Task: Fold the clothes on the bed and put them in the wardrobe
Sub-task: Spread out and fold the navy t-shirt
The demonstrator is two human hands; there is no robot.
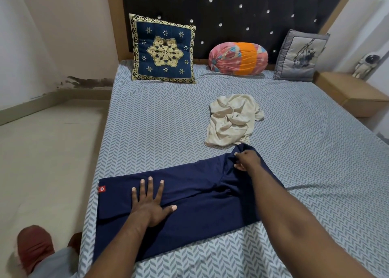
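Two garments lie on the wide bed (160, 130) with its grey-blue chevron sheet: a long navy-blue fabric garment (200, 193) laid left to right along the near edge, right under both arms, and a crumpled cream cloth garment (231, 122) just beyond its right end, the only thing close to a fold made on that side. Well apart, the left hand (149, 206) presses flat with spread fingers on the left half while the right hand (246, 158) pinches bunched cloth at the far right end, so folding end to end looks likely; no wardrobe shows.
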